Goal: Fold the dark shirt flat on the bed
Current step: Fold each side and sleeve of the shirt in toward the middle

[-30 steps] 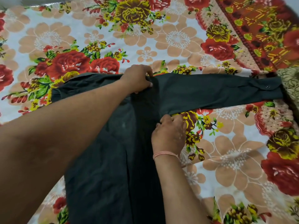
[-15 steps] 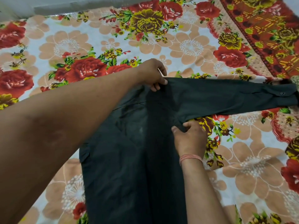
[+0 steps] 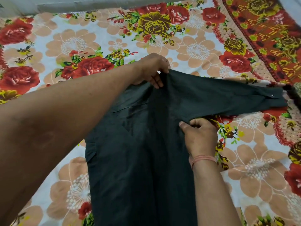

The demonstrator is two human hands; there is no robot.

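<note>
The dark shirt (image 3: 136, 168) lies lengthwise on the bed, its body running toward me. Its one visible sleeve (image 3: 224, 98) stretches out to the right, and a buttoned cuff (image 3: 272, 97) ends it near the right edge. My left hand (image 3: 151, 70) pinches the cloth at the shoulder and holds it raised off the bed. My right hand (image 3: 200, 136) grips the lower edge of the sleeve at the armpit. A pink thread band circles my right wrist. My left forearm hides the shirt's left shoulder.
The bed is covered by a floral sheet (image 3: 68, 46) with red roses and peach flowers. A red and orange patterned border (image 3: 267, 30) runs along the right. A pale wall (image 3: 48, 4) meets the bed at the far edge. Another dark patterned cloth (image 3: 296, 93) shows at the right edge.
My left hand has lifted the shoulder of the shirt off the bed, so the sleeve now slopes down to the right. My right hand has closed on the sleeve's lower edge.
</note>
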